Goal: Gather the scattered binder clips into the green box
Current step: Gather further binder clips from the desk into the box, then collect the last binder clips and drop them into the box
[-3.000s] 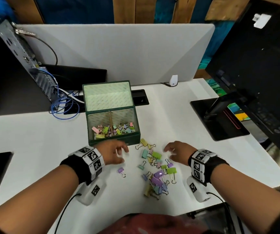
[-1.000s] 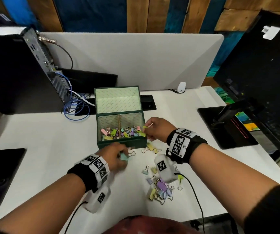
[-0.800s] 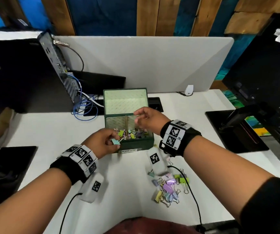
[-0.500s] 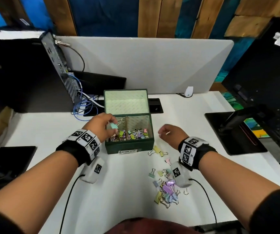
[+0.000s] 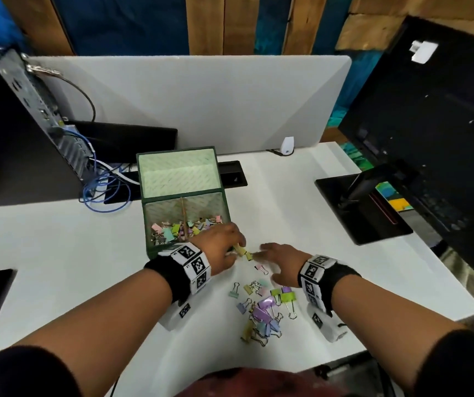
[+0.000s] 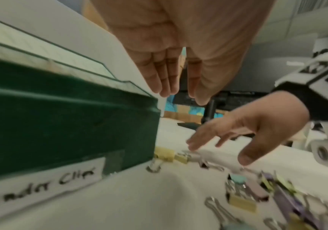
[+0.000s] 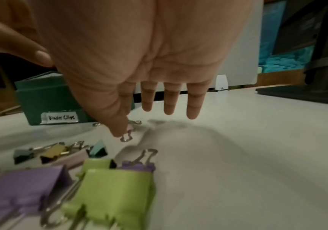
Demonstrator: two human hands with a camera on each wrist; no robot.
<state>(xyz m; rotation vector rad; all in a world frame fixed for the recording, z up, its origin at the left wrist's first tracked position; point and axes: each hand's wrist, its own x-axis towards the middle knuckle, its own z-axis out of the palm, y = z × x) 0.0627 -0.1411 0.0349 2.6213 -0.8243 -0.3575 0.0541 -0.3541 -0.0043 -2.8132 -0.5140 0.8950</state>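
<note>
Both my hands are empty with fingers loose, my left hand (image 5: 218, 247) and right hand (image 5: 280, 260) reaching for the yellow clips (image 5: 243, 252) on the bench (image 5: 58, 253) beside the green box (image 5: 155, 250); next I should pinch one each and drop them in.

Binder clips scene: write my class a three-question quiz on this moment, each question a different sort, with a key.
1. True or false: the lid of the green box is shut.
2. The yellow clips nearest the box lie: A) inside it; B) on the table by its front corner; C) in the right hand.
3. What does the label on the box read?

Key: 1 false; 2 B; 3 "Binder Clips".
</note>
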